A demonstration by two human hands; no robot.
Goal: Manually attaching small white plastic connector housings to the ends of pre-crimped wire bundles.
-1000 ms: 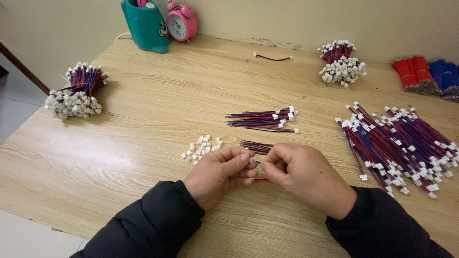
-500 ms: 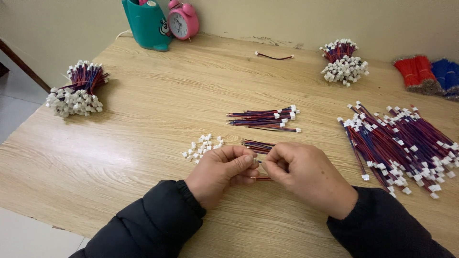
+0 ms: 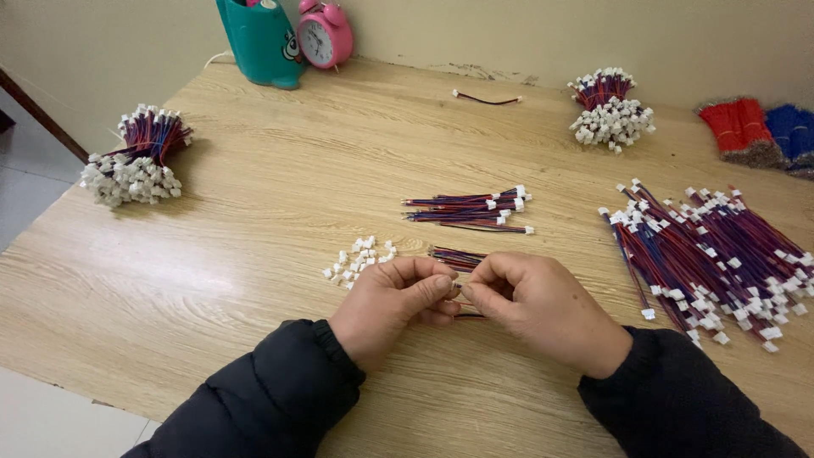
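left hand (image 3: 392,307) & right hand (image 3: 536,305): fingertips pressed together, pinching a thin red/blue wire piece (image 3: 469,315) betw. them; exact grip hidden. just beyond fingers: short wire bunch (image 3: 455,257); to their left, small pile of white connectors (image 3: 360,259). farther: wire bundle w/ white ends (image 3: 471,209). right: big wire heap (image 3: 716,254). far left: tied bundle (image 3: 136,159). back: teal container (image 3: 260,40), pink clock (image 3: 324,34).

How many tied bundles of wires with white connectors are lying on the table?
2. One tied bundle lies near the table's left edge; the other tied bundle lies at the far right, near the wall. The loose wire piles are not tied, so they are not counted.
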